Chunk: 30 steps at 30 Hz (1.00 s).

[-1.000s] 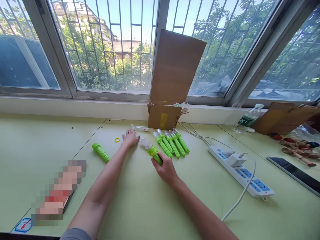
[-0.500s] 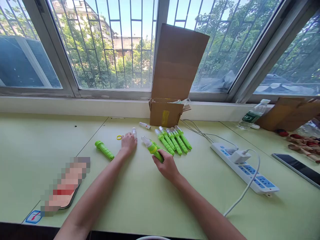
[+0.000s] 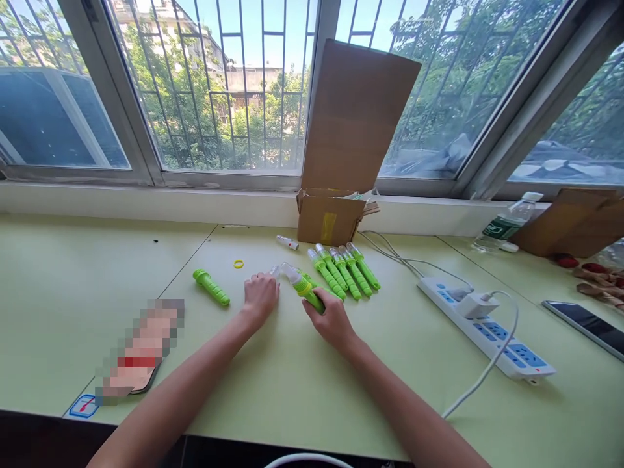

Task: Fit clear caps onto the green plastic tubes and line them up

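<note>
A: Nearest first. What are the hands doing?

B: Right hand [image 3: 332, 318] is clenched around the lower end of a green stick [image 3: 306, 288]. The stick lies tilted away and to the left, low over the desk [image 3: 292, 390], clear tip foremost.

A: Left?

B: Left hand [image 3: 260, 296] rests knuckles-up on the desk, fingers curled. A small clear cap [image 3: 275, 270] shows at its fingertips, just beside the stick's clear tip. Cannot tell whether the fingers actually grip it.

A: Left of that hand?

B: A loose green handle [image 3: 210, 287] lies flat, near but apart. A yellow ring [image 3: 238, 264] sits a little farther back.

A: Right side?

B: A white power strip [image 3: 507, 348] with blue sockets lies diagonally, a charger [image 3: 480, 304] plugged in.

A: Beyond the held stick?

B: Four matching green sticks in a row [image 3: 347, 273], side by side, clear tips pointing away. Behind them is a small white tube [image 3: 287, 242], then an open cardboard box [image 3: 329, 220] against the sill, flap upright. A water bottle [image 3: 509, 223] lies far right by the barred window [image 3: 219, 84].
</note>
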{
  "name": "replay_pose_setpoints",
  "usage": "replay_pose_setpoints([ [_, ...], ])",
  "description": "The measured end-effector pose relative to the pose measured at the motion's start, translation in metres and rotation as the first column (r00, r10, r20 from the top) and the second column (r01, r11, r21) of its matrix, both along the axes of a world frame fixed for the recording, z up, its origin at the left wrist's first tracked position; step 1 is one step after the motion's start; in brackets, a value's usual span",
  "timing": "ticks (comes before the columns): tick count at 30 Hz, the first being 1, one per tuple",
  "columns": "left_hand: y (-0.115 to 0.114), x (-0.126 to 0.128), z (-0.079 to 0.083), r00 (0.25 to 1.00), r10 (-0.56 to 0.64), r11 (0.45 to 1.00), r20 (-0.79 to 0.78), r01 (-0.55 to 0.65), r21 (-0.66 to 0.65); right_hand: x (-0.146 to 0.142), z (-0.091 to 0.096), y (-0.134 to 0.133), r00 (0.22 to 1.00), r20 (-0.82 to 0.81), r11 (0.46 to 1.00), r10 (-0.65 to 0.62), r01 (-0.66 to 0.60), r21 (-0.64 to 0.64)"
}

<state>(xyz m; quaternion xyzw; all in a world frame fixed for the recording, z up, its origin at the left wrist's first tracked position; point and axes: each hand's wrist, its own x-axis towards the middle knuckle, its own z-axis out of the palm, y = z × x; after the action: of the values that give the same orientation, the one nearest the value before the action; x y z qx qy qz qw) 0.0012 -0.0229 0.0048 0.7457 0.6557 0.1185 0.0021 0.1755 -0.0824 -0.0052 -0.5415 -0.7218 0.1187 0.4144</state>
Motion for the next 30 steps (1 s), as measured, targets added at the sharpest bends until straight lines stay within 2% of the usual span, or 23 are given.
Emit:
replay_pose_setpoints([
  [6, 0.002, -0.004, 0.005, 0.999, 0.013, 1.0, 0.033, -0.013, 0.006, 0.0, -0.001, 0.001, 1.0, -0.003, 1.0, -0.008, 0.008, 0.006],
  [13, 0.002, -0.015, 0.009, 0.999, -0.044, 0.984, -0.01, 0.042, -0.176, 0.001, -0.001, 0.001, 1.0, -0.003, 1.0, -0.011, 0.011, 0.007],
  [17, 0.004, -0.02, 0.01, 0.998, -0.01, 0.989, 0.056, 0.018, -0.144, 0.001, -0.001, 0.001, 1.0, -0.003, 1.0, -0.005, 0.005, 0.001],
  [20, 0.006, -0.02, 0.011, 0.982, 0.002, 0.998, 0.191, 0.011, -0.064, 0.001, -0.001, 0.001, 1.0, -0.007, 1.0, -0.002, 0.002, -0.001],
  [22, 0.007, -0.02, 0.015, 0.94, -0.028, 0.999, 0.34, 0.032, -0.005, 0.001, -0.001, 0.001, 1.0, -0.006, 1.0, -0.001, 0.001, -0.007],
  [24, 0.007, -0.02, 0.019, 0.86, -0.101, 0.993, 0.501, 0.059, 0.098, 0.001, -0.001, 0.001, 1.0, -0.005, 1.0, 0.0, -0.001, -0.014],
  [27, 0.006, -0.021, 0.024, 0.702, -0.246, 0.959, 0.668, 0.076, 0.273, 0.001, -0.001, 0.001, 1.0, -0.004, 1.0, -0.003, 0.003, -0.018],
  [30, 0.007, -0.023, 0.026, 0.524, -0.29, 0.952, 0.801, 0.075, 0.296, 0.002, -0.002, 0.001, 1.0, 0.001, 1.0, -0.01, 0.01, -0.009],
])
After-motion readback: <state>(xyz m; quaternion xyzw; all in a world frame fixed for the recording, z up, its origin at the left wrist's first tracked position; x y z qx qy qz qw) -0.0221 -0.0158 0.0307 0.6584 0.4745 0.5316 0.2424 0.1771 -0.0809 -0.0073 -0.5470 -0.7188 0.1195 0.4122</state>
